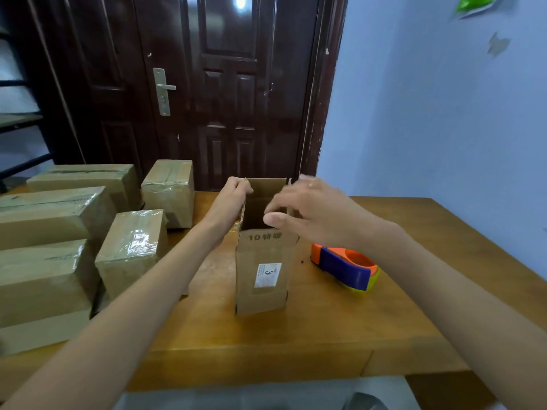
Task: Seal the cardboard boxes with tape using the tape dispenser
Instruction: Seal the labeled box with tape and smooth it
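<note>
I see the open box (262,273) upright mid-surface, my left hand (233,196) pinching its 10 o'clock flap, right hand (307,211) loose-fingered, holding nothing. I'd fold opposite flaps flat before reaching for the tape dispenser (346,267) at 3 o'clock.

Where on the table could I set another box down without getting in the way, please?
The near edge of the table, in front of the open box, is bare, as is the far right corner behind the tape dispenser. The left side is crowded with taped boxes.
</note>
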